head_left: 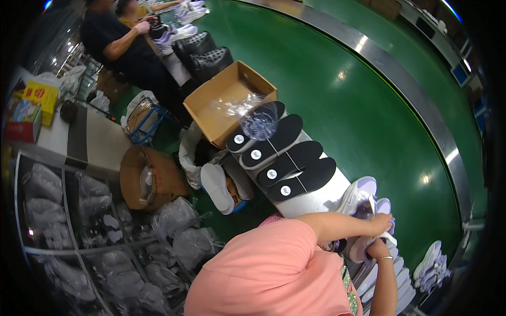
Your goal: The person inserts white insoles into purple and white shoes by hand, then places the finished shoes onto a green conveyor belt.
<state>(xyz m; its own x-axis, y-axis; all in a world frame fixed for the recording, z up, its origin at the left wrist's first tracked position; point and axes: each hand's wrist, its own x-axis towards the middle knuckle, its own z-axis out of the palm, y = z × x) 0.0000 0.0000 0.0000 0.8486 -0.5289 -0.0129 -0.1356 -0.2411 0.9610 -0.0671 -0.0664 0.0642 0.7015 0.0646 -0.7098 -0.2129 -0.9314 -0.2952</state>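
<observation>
Both of my hands are on a white and lavender sneaker [358, 249] at the lower right, over a narrow bench. My left hand [382, 224] reaches across from the pink sleeve, its fingers closed at the shoe's upper; what exactly they pinch is hidden. Below it, my right hand [376, 248], with a bracelet at the wrist, is curled round the sneaker's side. Just beyond my left hand stands another white and lavender sneaker [354, 200]. Grey insoles [403, 279] lie in a row beside my right forearm.
Black insoles with round white labels [298, 167] lie on the bench [337, 184]. Farther along is an open cardboard box [211, 100] with clear plastic. Bagged items fill a metal rack [74, 226] at left. More sneakers [432, 268] sit at right. Two people work at the far left.
</observation>
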